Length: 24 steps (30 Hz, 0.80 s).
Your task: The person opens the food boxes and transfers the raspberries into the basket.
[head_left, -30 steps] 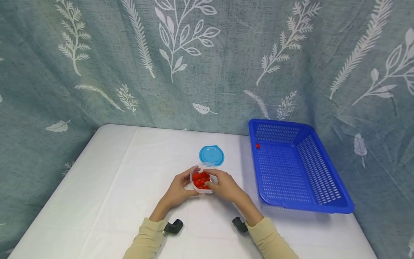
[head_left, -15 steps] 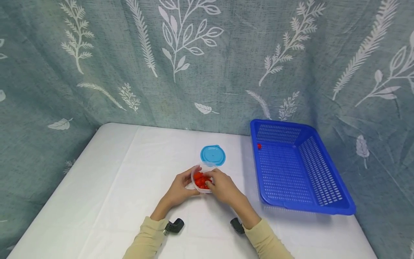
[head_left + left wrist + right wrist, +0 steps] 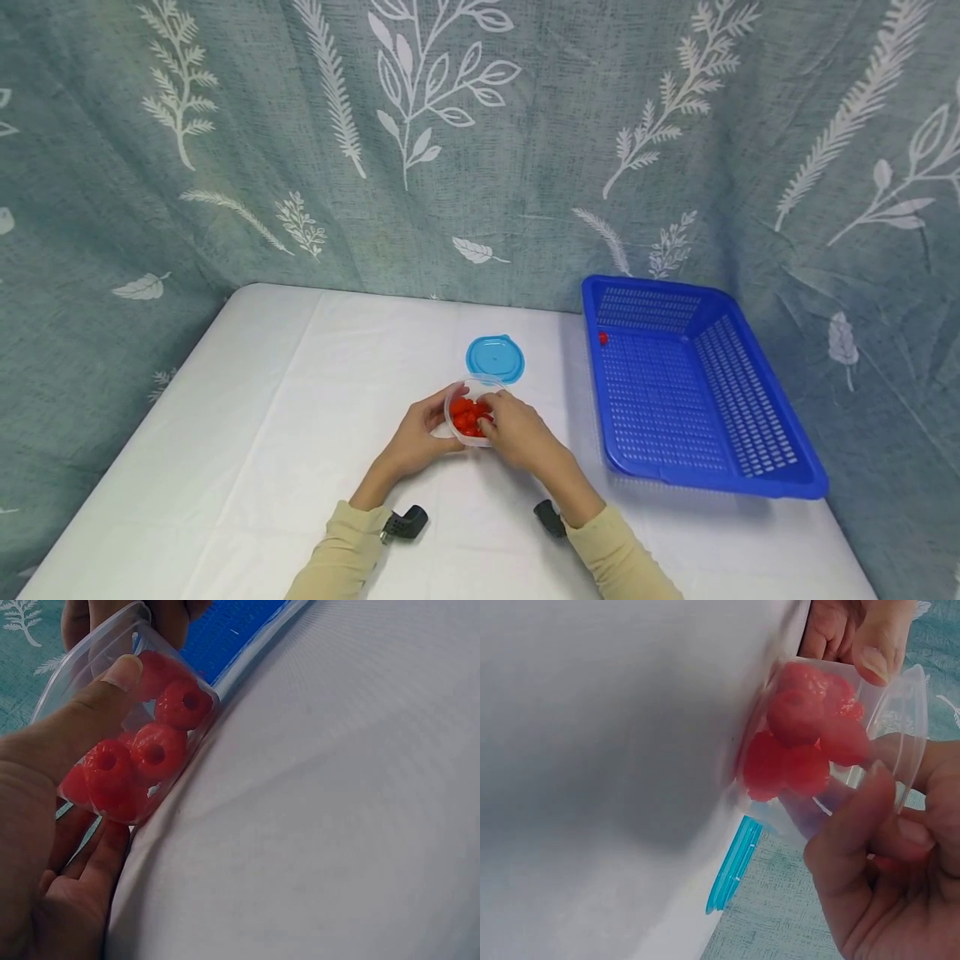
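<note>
A small clear plastic container (image 3: 452, 429) with several red raspberries (image 3: 467, 415) in it stands on the white cloth. My left hand (image 3: 414, 435) grips its left side, the thumb (image 3: 112, 682) against the near wall in the left wrist view. My right hand (image 3: 517, 427) reaches in over the right rim, fingers bent among the berries. In the right wrist view a fingertip meets a raspberry (image 3: 845, 741) inside the container, and a bit of red shows between the curled fingers (image 3: 907, 836). The bent fingers partly hide what they pinch.
A blue lid (image 3: 495, 358) lies flat just behind the container. To the right stands a large blue plastic basket (image 3: 780, 487) with one small red berry (image 3: 603, 338) in its back left corner. A patterned green curtain (image 3: 360, 242) hangs behind the table.
My right hand's fingers have dipped further into the container and drawn closer together around the berries. My left hand keeps its hold. The head view has shifted slightly.
</note>
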Tool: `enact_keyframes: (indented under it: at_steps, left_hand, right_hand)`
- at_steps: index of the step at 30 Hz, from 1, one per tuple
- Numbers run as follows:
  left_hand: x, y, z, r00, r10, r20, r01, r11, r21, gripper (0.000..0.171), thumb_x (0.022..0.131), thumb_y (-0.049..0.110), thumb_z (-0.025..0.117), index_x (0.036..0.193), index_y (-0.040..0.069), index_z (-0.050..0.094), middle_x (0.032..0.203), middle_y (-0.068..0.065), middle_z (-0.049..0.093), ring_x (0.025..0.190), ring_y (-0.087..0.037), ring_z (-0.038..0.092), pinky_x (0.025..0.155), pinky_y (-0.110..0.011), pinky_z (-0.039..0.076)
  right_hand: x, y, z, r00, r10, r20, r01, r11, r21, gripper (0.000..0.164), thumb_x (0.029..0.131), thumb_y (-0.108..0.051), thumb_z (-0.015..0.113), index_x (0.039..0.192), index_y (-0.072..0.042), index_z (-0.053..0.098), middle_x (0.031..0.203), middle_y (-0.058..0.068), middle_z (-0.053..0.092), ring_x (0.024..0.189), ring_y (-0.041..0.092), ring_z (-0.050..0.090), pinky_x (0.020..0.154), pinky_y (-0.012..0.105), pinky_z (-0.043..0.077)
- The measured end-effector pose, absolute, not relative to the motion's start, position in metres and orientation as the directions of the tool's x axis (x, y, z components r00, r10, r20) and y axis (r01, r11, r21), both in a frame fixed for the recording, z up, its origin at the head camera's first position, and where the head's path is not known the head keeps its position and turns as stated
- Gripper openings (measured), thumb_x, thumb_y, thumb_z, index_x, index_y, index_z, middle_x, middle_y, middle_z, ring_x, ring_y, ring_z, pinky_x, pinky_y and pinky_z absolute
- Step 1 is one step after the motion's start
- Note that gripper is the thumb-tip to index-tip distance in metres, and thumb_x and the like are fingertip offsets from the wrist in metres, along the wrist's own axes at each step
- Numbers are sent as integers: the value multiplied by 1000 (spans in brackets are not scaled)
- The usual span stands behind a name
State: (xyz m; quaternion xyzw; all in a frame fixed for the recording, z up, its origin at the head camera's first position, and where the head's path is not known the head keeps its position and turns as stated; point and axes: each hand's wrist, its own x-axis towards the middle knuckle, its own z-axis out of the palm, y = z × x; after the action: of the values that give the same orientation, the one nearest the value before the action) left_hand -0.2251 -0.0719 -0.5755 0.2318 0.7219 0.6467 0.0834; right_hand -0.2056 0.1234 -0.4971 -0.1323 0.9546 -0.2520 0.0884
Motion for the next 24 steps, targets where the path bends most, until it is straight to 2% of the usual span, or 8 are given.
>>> enact_keyframes:
  at_steps: [6, 12, 16, 24]
  left_hand:
    - [-225, -71, -576, -879, 442, 177, 230, 68, 971, 86, 81, 1, 83, 155, 7, 41, 155, -13, 49, 144, -29, 46, 116, -38, 40]
    - [-226, -71, -574, -883, 437, 171, 228, 80, 970, 87, 80, 0, 83, 156, 7, 41, 155, -13, 49, 144, -27, 46, 116, -38, 41]
    - [-227, -70, -576, -883, 434, 178, 233, 76, 970, 87, 80, 0, 83, 156, 6, 40, 154, -14, 49, 144, -28, 46, 116, -40, 40]
    - [-224, -70, -574, -889, 425, 173, 240, 109, 965, 87, 81, 7, 85, 156, 6, 40, 154, -13, 50, 142, -29, 48, 116, -40, 42]
  right_hand:
    - [-209, 126, -502, -972, -223, -68, -134, 773, -620, 19, 95, -19, 73, 111, -12, 67, 108, 3, 71, 91, 20, 62, 87, 40, 59]
    - [-215, 130, -512, -980, -198, -34, -114, 687, -718, 10, 91, -15, 77, 98, -16, 70, 98, -3, 71, 95, 19, 63, 86, 40, 58]
    - [-216, 132, -514, -976, -216, -3, -142, 653, -743, 11, 90, -11, 77, 100, -13, 73, 98, -2, 73, 98, 20, 66, 90, 44, 59]
    - [-215, 135, -513, -956, -295, 6, -214, 678, -703, 25, 96, -15, 71, 119, -8, 75, 113, 4, 75, 108, 23, 67, 98, 46, 57]
